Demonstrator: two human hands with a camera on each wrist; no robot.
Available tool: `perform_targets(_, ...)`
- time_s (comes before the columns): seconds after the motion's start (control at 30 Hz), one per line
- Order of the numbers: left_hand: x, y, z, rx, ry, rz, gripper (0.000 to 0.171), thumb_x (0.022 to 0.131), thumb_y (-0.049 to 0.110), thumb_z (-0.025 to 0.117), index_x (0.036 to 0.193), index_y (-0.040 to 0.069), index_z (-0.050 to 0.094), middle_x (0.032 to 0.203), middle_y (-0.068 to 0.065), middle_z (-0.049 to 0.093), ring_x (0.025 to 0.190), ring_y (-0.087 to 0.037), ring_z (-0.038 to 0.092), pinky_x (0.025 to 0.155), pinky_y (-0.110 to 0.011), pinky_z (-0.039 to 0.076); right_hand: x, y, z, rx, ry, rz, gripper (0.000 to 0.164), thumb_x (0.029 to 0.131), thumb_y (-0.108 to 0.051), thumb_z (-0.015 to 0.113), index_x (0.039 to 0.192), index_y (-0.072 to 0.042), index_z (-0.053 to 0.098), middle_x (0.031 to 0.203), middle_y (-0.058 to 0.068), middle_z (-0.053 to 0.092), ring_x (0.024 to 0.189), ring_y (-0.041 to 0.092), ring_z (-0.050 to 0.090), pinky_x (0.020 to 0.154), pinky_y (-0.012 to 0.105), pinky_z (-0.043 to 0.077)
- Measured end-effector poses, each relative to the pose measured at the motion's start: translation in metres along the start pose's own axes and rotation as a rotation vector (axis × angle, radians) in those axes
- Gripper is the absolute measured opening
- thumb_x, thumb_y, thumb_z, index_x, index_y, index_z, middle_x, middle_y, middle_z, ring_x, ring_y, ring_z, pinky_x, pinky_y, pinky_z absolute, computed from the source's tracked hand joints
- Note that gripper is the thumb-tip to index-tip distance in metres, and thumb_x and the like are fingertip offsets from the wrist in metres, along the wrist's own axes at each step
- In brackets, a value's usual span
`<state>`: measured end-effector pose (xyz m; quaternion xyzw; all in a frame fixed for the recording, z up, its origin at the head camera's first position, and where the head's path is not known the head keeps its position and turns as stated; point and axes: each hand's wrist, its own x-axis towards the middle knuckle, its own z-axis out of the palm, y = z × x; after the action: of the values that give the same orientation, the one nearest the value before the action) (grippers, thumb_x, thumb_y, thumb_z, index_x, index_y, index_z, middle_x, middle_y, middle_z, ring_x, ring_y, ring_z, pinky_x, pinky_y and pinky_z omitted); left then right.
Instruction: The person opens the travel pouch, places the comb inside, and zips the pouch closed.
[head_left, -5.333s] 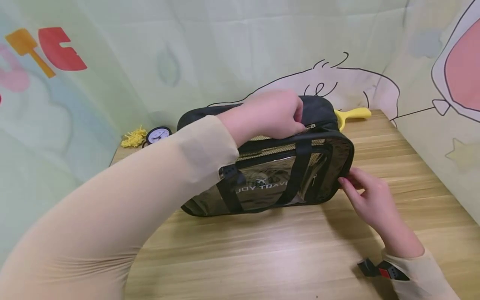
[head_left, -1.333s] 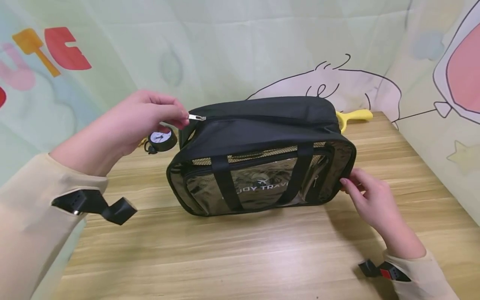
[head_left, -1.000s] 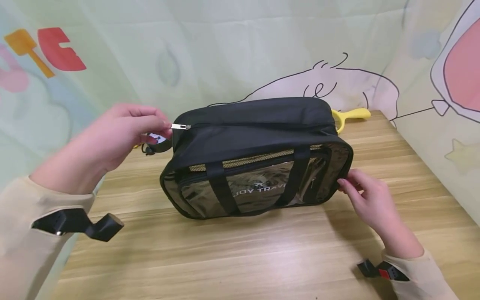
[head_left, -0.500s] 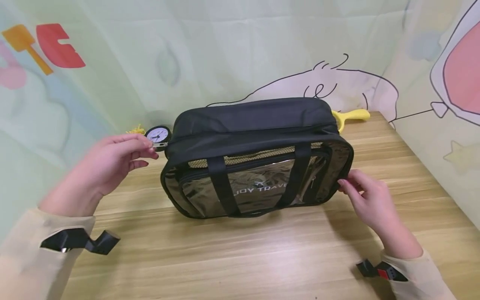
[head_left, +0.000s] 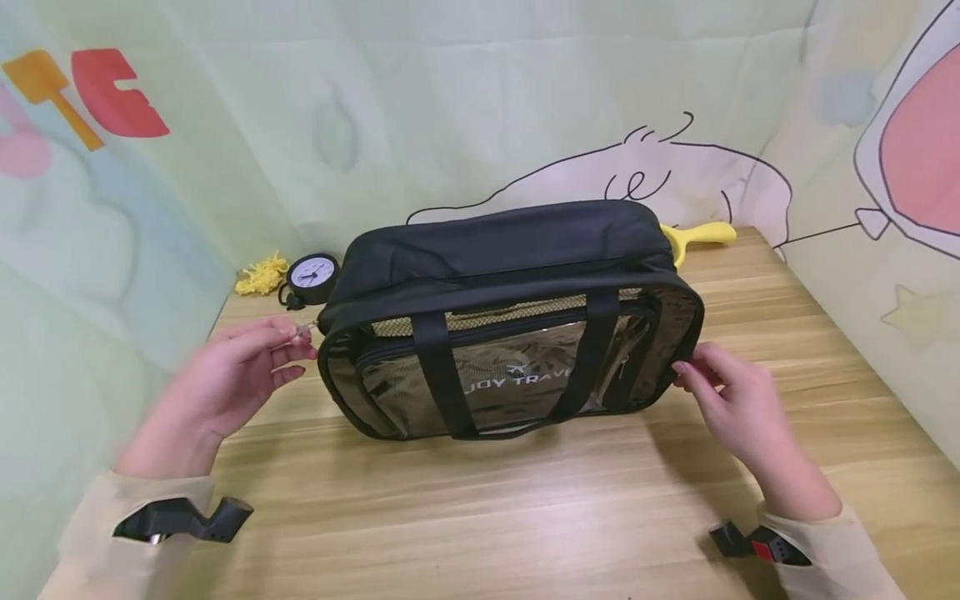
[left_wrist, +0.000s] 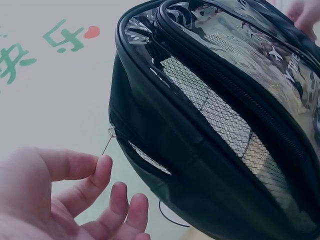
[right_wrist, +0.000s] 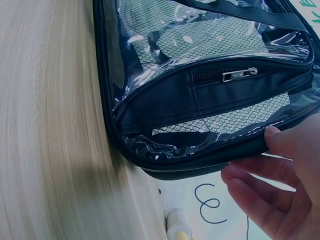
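Note:
A black travel bag (head_left: pixel 517 250) with a clear front pocket and two straps stands on the wooden table. Pale mesh-patterned contents (right_wrist: pixel 210 35) show through its clear panel. Low at the bag's left end, my left hand (head_left: pixel 232 375) pinches the metal zipper pull (left_wrist: pixel 106 144) between thumb and forefinger, the other fingers loosely bent. Beside that slider, a narrow slit (left_wrist: pixel 150 157) in the bag's side shows something light inside. On the opposite side, my right hand (head_left: pixel 738 408) pinches the bag's piped edge with thumb and fingers. A smaller pocket zipper (right_wrist: pixel 240 75) sits on the front.
Behind the bag's left end are a round black clock (head_left: pixel 312 277) and a yellow stringy bundle (head_left: pixel 262 275). A yellow handle (head_left: pixel 708 233) sticks out behind its right end. Printed curtains (head_left: pixel 450 108) enclose the wooden table (head_left: pixel 517 508) at the back and sides.
My left hand has drawn the zipper pull leftward along the bag's top and down its left end, and the top opening has come together. My right hand has kept its hold.

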<state>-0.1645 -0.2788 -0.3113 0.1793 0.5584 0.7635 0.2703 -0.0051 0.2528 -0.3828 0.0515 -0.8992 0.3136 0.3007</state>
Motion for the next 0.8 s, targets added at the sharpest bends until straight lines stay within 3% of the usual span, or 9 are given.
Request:
perform_targets(0.27, -0.002, -0.033, -0.003, -0.238, -0.095, -0.009, 0.048, 0.112, 0.007, 0.026, 0.101, 0.009, 0.073, 0.103, -0.002, 0.075, 0.098, -0.017, 0.069, 0.089, -0.033, 0.052, -0.001, 0.0, 0.0, 0.008, 0.011, -0.001, 0.018, 0.086, 0.011, 0.075, 0.091, -0.006, 0.071, 0.075, 0.003, 0.075, 0.07, -0.013, 0.059, 0.058, 0.01, 0.046)
perform_targets(0.4, 0.0, -0.054, -0.007, -0.343, -0.177, -0.01, 0.058, 0.112, 0.01, 0.015, 0.107, 0.006, 0.072, 0.107, -0.004, 0.075, 0.102, -0.019, 0.069, 0.092, -0.034, 0.052, -0.001, -0.001, -0.001, 0.001, 0.007, 0.003, 0.017, 0.087, 0.009, 0.076, 0.092, -0.007, 0.071, 0.075, 0.003, 0.075, 0.069, -0.009, 0.061, 0.058, 0.01, 0.046)
perform_targets(0.53, 0.004, -0.069, -0.013, -0.399, -0.248, 0.004, 0.062, 0.112, 0.011, 0.008, 0.113, 0.002, 0.07, 0.108, -0.007, 0.074, 0.099, -0.02, 0.068, 0.09, -0.033, 0.053, 0.0, -0.001, 0.0, 0.0, 0.001, 0.002, 0.017, 0.087, 0.009, 0.075, 0.092, -0.006, 0.071, 0.076, 0.003, 0.075, 0.068, -0.004, 0.062, 0.058, 0.01, 0.046)
perform_targets(0.67, 0.007, -0.081, -0.016, -0.44, -0.258, 0.046, 0.056, 0.113, 0.011, 0.013, 0.116, 0.003, 0.069, 0.108, -0.007, 0.073, 0.096, -0.021, 0.067, 0.087, -0.033, 0.052, 0.0, -0.002, 0.001, -0.005, 0.004, 0.001, 0.016, 0.087, 0.009, 0.075, 0.091, -0.006, 0.071, 0.075, 0.003, 0.075, 0.068, -0.005, 0.062, 0.058, 0.01, 0.046)
perform_targets(0.8, 0.009, -0.09, -0.016, -0.472, -0.234, 0.137, 0.052, 0.112, 0.007, 0.018, 0.117, 0.002, 0.069, 0.113, -0.009, 0.074, 0.101, -0.022, 0.069, 0.089, -0.034, 0.055, 0.0, -0.002, 0.001, 0.0, -0.001, 0.001, 0.016, 0.087, 0.008, 0.076, 0.091, -0.007, 0.071, 0.075, 0.002, 0.075, 0.069, -0.005, 0.062, 0.059, 0.01, 0.046)
